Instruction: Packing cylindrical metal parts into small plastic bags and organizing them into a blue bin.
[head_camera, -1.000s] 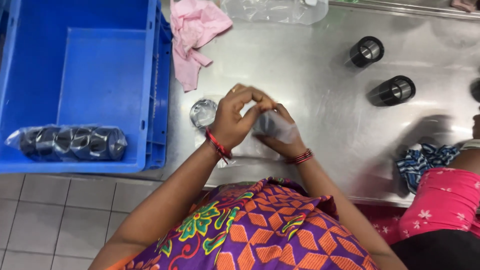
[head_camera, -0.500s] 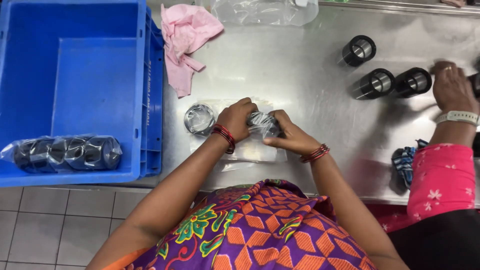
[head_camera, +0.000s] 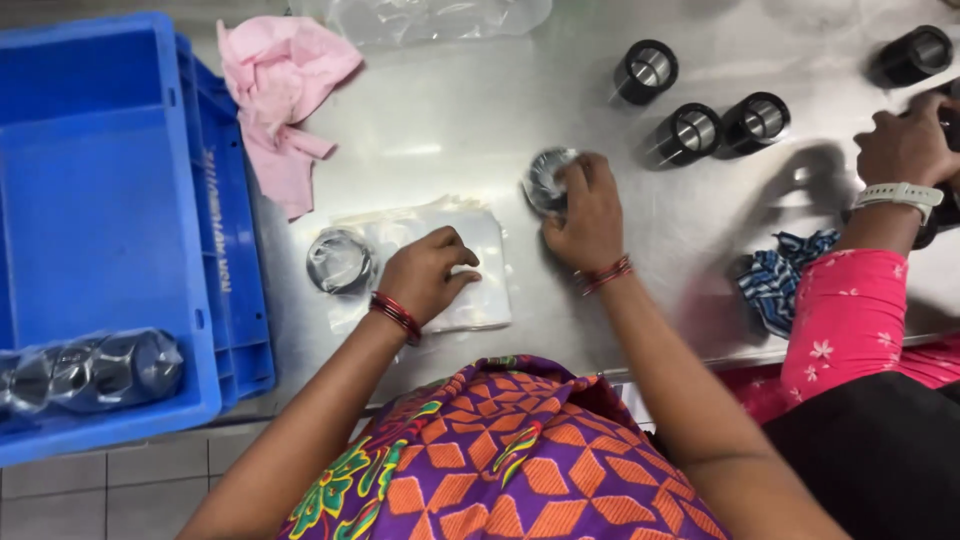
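Observation:
My right hand (head_camera: 588, 213) is closed over a black metal cylinder wrapped in clear plastic (head_camera: 546, 178), pressing it on the steel table (head_camera: 450, 130). My left hand (head_camera: 428, 274) rests with curled fingers on a small stack of flat clear plastic bags (head_camera: 478, 250). Just left of that hand lies another plastic-wrapped cylinder (head_camera: 340, 261). Three bare black cylinders (head_camera: 646, 71) (head_camera: 689, 131) (head_camera: 760, 118) stand beyond my right hand.
A blue crate (head_camera: 110, 220) at the left holds a bag of several wrapped cylinders (head_camera: 90, 371). A pink cloth (head_camera: 278, 90) and a clear bag (head_camera: 440, 18) lie at the back. A co-worker's hand (head_camera: 905, 150) with a white watch works at the right, near a striped cloth (head_camera: 785, 275).
My hands, which were together wrapping a cylinder, have parted. The right carried the wrapped cylinder out to the right; the left dropped onto the bag stack. The co-worker's hand has come into view.

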